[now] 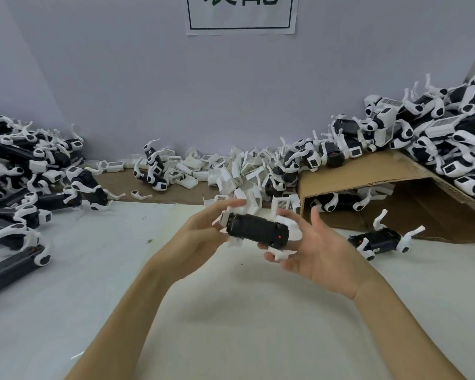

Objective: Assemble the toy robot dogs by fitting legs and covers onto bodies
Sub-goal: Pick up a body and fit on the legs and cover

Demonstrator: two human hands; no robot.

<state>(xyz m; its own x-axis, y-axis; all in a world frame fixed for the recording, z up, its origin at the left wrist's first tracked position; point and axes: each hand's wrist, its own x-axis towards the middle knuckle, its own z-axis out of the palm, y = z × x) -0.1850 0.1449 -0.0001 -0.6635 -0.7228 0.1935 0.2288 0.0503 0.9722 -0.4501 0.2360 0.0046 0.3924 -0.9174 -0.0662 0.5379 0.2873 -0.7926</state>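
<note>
A black toy dog body (257,230) with white legs hangs above the table between both hands. My left hand (203,231) grips its left end, fingers curled over the white head piece. My right hand (316,249) cradles the right end, palm up, with fingers under the body and the thumb raised. White legs (281,253) stick out below the body between my right fingers. A heap of loose white covers (231,171) lies at the back of the table. Another legged black body (379,239) lies on the table to the right.
Partly built dogs (25,182) are piled at the left. Dogs with covers (436,133) are heaped at the right on a tilted cardboard sheet (368,171). The white table surface (231,311) spreads below my arms. A grey wall with a paper sign (242,15) stands behind.
</note>
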